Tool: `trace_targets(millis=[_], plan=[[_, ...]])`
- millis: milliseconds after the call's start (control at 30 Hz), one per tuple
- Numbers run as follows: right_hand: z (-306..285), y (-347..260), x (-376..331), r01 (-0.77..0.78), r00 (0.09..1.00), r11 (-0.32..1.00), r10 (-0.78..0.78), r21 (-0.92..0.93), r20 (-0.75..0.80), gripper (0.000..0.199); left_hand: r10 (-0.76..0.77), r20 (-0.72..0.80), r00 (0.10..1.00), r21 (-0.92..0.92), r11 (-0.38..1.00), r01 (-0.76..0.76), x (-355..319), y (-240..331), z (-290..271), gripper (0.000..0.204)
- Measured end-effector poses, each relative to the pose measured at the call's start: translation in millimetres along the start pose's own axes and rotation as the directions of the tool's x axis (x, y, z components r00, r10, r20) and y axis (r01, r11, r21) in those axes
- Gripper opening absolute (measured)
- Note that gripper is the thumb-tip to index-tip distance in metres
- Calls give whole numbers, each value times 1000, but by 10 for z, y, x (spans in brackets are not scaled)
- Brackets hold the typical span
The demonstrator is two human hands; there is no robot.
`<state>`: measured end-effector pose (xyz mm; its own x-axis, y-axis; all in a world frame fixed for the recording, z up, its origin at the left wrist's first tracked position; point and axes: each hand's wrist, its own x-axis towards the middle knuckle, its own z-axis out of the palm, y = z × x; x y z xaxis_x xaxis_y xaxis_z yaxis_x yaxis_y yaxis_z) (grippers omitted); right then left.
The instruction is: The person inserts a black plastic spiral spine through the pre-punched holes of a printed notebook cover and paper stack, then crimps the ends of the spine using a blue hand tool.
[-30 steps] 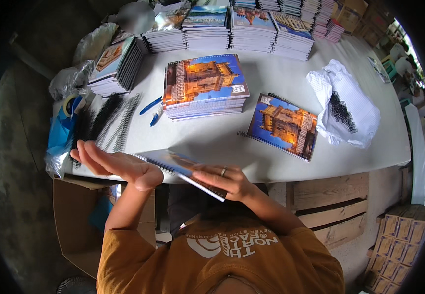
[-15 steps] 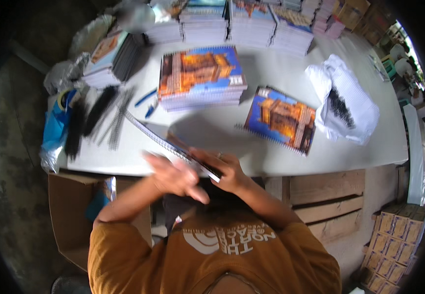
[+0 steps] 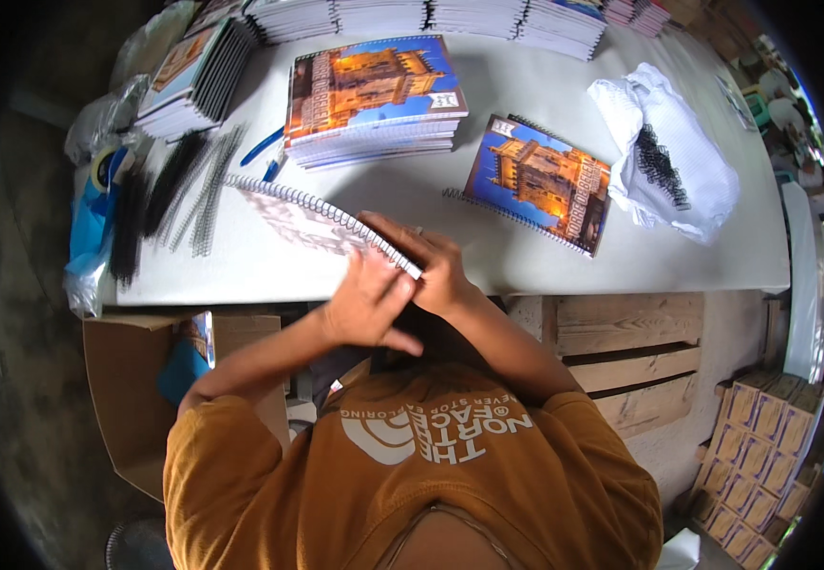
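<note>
Notebook (image 3: 293, 220), spiral-bound, stands tilted above the near edge of the desk (image 3: 537, 268), its wire spine running from ten o'clock down to four, and its pale, grey-mottled side faces you. The grip of your right hand (image 3: 438, 271) is clamped on its four o'clock end, fingers wrapping over the far side. Your left hand (image 3: 366, 299) lies just below that end with fingers spread and thumb well apart; the fingertips overlap the pale side, though you cannot tell whether they press on it.

Reading the clock from the notebook you hold, a tall castle-covered stack (image 3: 374, 100) sits between twelve and one. Two blue pens (image 3: 262, 147) lie at eleven, near that stack. Between ten and eleven, farther off, is a pile of dark-coiled notebooks (image 3: 189, 85). Loose black binding coils (image 3: 170, 195) lie side by side between nine and ten, with a tape roll (image 3: 105, 166) beyond them. Between two and three rests a castle-covered notebook (image 3: 537, 185), a coil end poking past its left edge; just beside it is a crumpled white sheet (image 3: 697, 195) with a black coil bundle (image 3: 659, 171) on top. Between seven and eight, below the desk, stands an open cardboard box (image 3: 122, 399).
</note>
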<state>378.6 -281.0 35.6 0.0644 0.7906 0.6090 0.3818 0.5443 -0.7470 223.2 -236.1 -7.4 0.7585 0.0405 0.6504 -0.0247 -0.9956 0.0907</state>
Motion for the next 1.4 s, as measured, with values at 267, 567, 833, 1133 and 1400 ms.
trace_targets(millis=[267,567,833,1133,1400], plan=[[-348,-620,285,278,960,950,-270,-144,70,71,-424,62,904,-435,803,407,967,371,-1031,50],[-726,-437,309,-460,887,883,461,90,11,16,-811,420,407,-826,-156,542,1067,-44,-570,20],[-733,-577,276,-337,928,939,319,-67,-194,18,-568,527,632,-827,-172,535,1264,-365,-508,14],[-1379,-178,502,-150,987,529,132,-835,-93,38,-418,-66,906,-44,908,416,1783,-648,-515,43],[-1465,773,-129,-267,893,499,450,-825,-17,71,-450,16,893,263,863,430,1161,-837,-380,32]])
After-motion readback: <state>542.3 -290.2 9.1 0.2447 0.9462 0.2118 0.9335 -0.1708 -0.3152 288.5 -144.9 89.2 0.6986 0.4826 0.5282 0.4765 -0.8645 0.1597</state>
